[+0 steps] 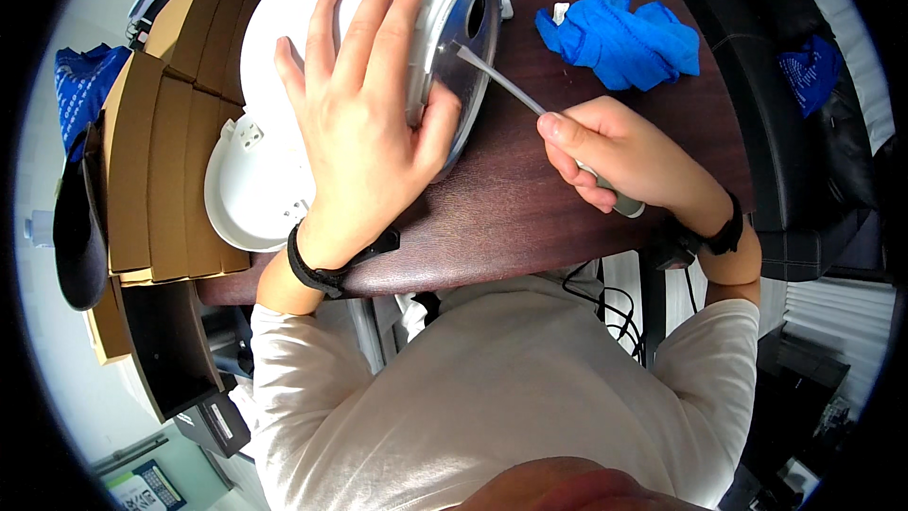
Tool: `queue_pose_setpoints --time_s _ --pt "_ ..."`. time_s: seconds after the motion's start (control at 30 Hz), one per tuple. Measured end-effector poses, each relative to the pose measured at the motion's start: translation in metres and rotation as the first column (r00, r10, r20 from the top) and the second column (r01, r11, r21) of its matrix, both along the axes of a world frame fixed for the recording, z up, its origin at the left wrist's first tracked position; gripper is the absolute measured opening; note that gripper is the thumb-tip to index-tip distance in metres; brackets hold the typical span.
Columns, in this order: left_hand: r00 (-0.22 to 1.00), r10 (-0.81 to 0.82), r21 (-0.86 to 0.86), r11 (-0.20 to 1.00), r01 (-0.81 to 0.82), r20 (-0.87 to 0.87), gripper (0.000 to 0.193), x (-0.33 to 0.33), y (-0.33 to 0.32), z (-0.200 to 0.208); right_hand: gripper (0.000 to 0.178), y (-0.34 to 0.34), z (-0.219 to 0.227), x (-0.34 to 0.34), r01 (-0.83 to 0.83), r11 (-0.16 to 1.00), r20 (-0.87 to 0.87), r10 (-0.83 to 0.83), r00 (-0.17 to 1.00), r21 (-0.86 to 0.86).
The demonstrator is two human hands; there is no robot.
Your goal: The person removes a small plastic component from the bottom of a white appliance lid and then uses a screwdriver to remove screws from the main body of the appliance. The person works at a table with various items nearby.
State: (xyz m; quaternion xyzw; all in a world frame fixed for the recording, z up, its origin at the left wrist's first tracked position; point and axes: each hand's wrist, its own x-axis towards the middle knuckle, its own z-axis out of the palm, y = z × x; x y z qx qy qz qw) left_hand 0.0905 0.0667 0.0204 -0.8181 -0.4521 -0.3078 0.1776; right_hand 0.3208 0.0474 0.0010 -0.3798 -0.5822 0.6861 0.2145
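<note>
A white, rounded appliance (284,33) lies on its side at the far left of the table, with a shiny dark metal disc (452,83) set in its right end. My left hand (364,114) is open and lies over the appliance, fingers spread on the white shell and thumb near the rim of the disc. A round white lid-like part (251,199) sits below the shell at its near left. My right hand (610,147) is closed round the grey-green handle of a slim tool (506,83) with a thin pale shaft. Its flared tip is at the disc, below a dark oval hole.
A crumpled blue cloth (619,38) lies on the dark brown table (501,218) at the far right. Upright cardboard boxes (156,170) line the left side, with a black cap (80,222) beside them. A black padded seat (738,85) stands to the right. Cables (615,312) hang below the table edge.
</note>
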Motion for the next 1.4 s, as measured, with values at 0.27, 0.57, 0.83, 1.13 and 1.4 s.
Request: queue_pose_setpoints --time_s 0.27,0.57,0.83,1.13,1.4 --pt "1.000 -0.007 0.002 1.000 0.007 0.007 0.063 0.001 0.001 0.000 0.048 -0.001 0.001 -0.001 0.014 0.999 0.057 -0.016 0.998 0.039" --pt "1.000 0.004 0.017 1.000 -0.004 -0.011 0.064 0.000 0.001 -0.002 0.030 0.017 0.018 0.014 -0.399 -0.031 0.256 -0.720 0.644 0.916" --pt "1.000 0.005 0.016 1.000 -0.004 -0.005 0.065 0.002 -0.001 -0.003 0.035 0.010 0.005 0.009 0.234 0.806 0.068 -0.320 0.945 0.544" --pt "1.000 0.005 0.017 1.000 -0.005 -0.011 0.065 0.001 -0.004 -0.005 0.023 0.029 -0.004 -0.056 0.397 0.488 -0.202 -0.404 0.892 0.777" --pt "1.000 -0.016 0.040 0.999 0.016 -0.012 0.066 0.001 -0.001 -0.009 0.017 0.027 0.009 -0.063 0.346 0.524 -0.122 -0.414 0.902 0.779"
